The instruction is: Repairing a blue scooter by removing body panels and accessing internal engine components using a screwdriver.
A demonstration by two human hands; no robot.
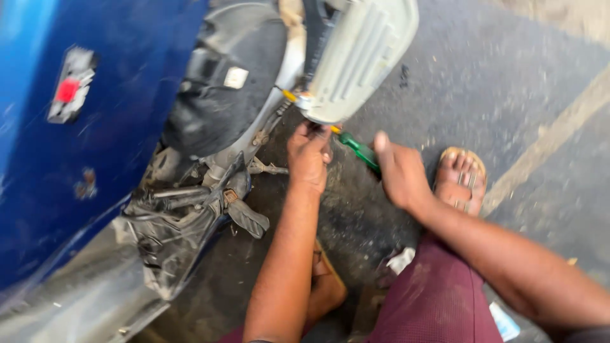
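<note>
Fingers of the right hand wrap around the green translucent handle of a screwdriver, thumb raised, while the fingers of the left hand curl shut against the lower edge of a pale grey ribbed plastic cover, just where the tool's tip seems to reach; whether they pinch anything small I cannot tell. Left of those fingers stands the big glossy blue scooter body panel, then the dusty black mudguard above them, and just right of the tool hand a brown sandalled foot on dark asphalt
</note>
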